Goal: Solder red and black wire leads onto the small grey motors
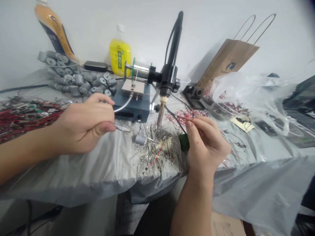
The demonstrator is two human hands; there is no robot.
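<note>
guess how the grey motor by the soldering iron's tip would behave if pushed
The motor would probably roll, since its side looks round. Its metallic look suggests it may be heavy for its size. The scraps around it could check the roll.

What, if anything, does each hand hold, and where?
The left hand holds the pen-like nozzle by its back end. The right hand looks pinched; whether on anything cannot be told.

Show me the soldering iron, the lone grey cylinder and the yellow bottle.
Soldering iron [173, 54]: head view, on its black handle.
Lone grey cylinder [140, 140]: head view, on the middle of its side.
Yellow bottle [120, 55]: head view, on its front label.
</note>
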